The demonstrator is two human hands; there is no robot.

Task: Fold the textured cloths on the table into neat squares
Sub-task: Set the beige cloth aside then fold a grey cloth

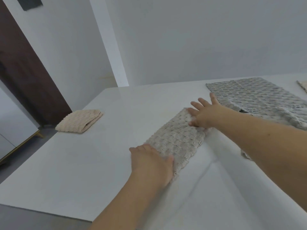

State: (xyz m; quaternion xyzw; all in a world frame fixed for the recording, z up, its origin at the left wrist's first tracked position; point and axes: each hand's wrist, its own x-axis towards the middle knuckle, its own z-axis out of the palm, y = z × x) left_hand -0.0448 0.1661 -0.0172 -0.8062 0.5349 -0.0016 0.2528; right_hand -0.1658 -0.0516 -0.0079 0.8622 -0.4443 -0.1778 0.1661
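Left hand lies flat, fingers together, pressing the near end of a pale grey textured strip of cloth; right hand, fingers spread, presses its far end on the white table. Beyond the right hand lies an unfolded grey cloth. Far off the left hand's outer side sits a folded beige cloth.

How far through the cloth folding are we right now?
Done: one beige cloth lies folded into a square near the table's left corner. In hand: the left hand and right hand press flat on a light cloth strip, folded narrow but not yet square. Left: the grey cloth lies spread open, and another cloth's corner shows at the right edge.
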